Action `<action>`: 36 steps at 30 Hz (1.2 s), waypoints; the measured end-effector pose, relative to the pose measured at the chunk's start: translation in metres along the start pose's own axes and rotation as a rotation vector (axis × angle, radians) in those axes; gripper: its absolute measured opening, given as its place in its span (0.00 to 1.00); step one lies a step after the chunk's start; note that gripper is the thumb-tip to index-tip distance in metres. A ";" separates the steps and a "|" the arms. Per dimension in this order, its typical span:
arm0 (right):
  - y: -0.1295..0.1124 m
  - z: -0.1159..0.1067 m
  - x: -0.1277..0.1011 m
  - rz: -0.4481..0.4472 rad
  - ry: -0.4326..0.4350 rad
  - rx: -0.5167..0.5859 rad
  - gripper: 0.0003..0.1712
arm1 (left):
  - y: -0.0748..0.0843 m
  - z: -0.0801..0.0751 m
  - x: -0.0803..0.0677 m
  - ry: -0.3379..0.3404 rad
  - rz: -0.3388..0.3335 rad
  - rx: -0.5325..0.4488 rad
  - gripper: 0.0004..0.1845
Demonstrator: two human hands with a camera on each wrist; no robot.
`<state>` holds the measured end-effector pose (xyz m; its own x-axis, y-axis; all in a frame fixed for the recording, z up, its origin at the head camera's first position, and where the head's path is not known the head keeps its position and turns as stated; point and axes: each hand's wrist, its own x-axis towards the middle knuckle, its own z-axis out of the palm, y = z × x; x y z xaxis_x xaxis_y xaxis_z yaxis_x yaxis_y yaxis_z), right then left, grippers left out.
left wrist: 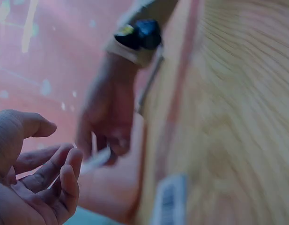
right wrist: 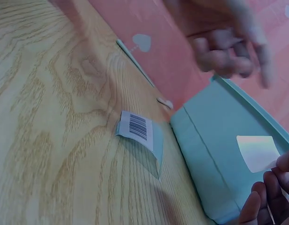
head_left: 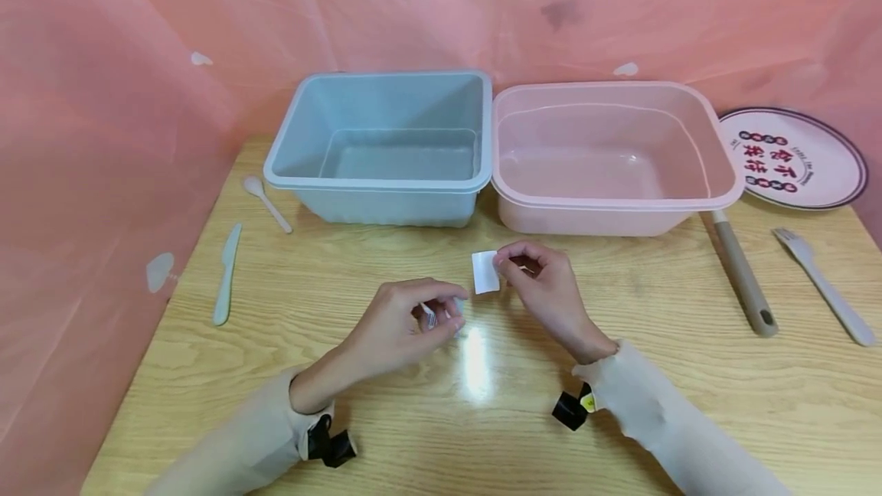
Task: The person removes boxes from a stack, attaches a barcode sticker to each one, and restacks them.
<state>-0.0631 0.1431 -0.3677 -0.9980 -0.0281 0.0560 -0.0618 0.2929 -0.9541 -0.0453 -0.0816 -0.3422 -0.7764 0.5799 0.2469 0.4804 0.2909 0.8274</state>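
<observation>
Above the wooden bench point(head_left: 620, 343), the right hand point(head_left: 544, 289) pinches a white sticker point(head_left: 485, 272) between thumb and curled fingers point(right wrist: 270, 197), just before the blue tub point(head_left: 386, 148) and pink tub point(head_left: 606, 155). Beside it, the left hand point(head_left: 400, 327) curls loosely over a barcode label point(right wrist: 135, 126) lying on the bench.

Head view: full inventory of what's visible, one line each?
Blue tub: 1, pale blue, table rear, left of centre.
Pink tub: 1, pink, touching the blue tub's right side.
Plate: 1, white with dark print, far right rear.
Spoon: 1, white, left of blue tub.
Knife: 1, pale green, left edge.
Fork: 1, grey, right edge.
Grey-handled utensil: 1, head hidden under pink tub.
White slip: 1, pinched by right fingers.
Barcode label: 1, white, on the table.
Table: 1, light wood.
Left hand: over table centre.
Right hand: beside it.
</observation>
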 end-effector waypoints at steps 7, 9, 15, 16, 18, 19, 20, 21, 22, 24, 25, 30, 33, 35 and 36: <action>0.000 0.003 -0.002 -0.049 0.013 0.015 0.06 | 0.008 0.008 0.014 0.024 -0.049 0.021 0.15; 0.000 0.005 -0.003 -0.083 0.020 0.017 0.07 | 0.007 0.008 0.017 0.044 -0.067 0.022 0.15; -0.007 0.009 -0.006 -0.161 0.042 0.008 0.06 | 0.004 0.009 0.019 0.086 -0.075 0.015 0.14; -0.008 0.010 -0.007 -0.174 0.043 0.004 0.06 | 0.004 0.009 0.019 0.086 -0.077 0.010 0.14; -0.008 0.011 -0.008 -0.206 0.043 -0.008 0.06 | 0.003 0.008 0.018 0.088 -0.084 0.005 0.15; -0.009 0.012 -0.009 -0.232 0.042 -0.013 0.06 | 0.003 0.008 0.018 0.090 -0.088 0.004 0.15; -0.008 0.013 -0.009 -0.261 0.039 -0.021 0.06 | 0.002 0.007 0.018 0.093 -0.094 0.002 0.14; -0.008 0.014 -0.010 -0.289 0.036 -0.029 0.06 | 0.002 0.007 0.017 0.098 -0.097 -0.003 0.14; -0.008 0.015 -0.010 -0.320 0.035 -0.038 0.07 | 0.001 0.007 0.017 0.103 -0.103 -0.010 0.14; -0.007 0.016 -0.011 -0.378 0.040 -0.064 0.07 | 0.000 0.006 0.017 0.114 -0.116 -0.024 0.13; -0.007 0.016 -0.011 -0.403 0.046 -0.073 0.07 | 0.000 0.005 0.017 0.119 -0.123 -0.036 0.13; -0.009 0.018 -0.012 -0.512 0.080 -0.132 0.07 | 0.001 0.005 0.018 0.165 -0.183 -0.157 0.11; -0.012 0.019 -0.014 -0.585 0.098 -0.157 0.08 | 0.001 0.005 0.019 0.193 -0.205 -0.251 0.10; -0.015 0.020 -0.016 -0.644 0.116 -0.169 0.10 | 0.002 0.006 0.019 0.208 -0.213 -0.297 0.10; -0.016 0.021 -0.016 -0.672 0.122 -0.166 0.11 | 0.002 0.006 0.019 0.216 -0.217 -0.314 0.10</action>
<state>-0.0455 0.1192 -0.3599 -0.7365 -0.1497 0.6597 -0.6567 0.3924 -0.6441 -0.0566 -0.0656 -0.3387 -0.9293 0.3486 0.1223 0.1750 0.1238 0.9768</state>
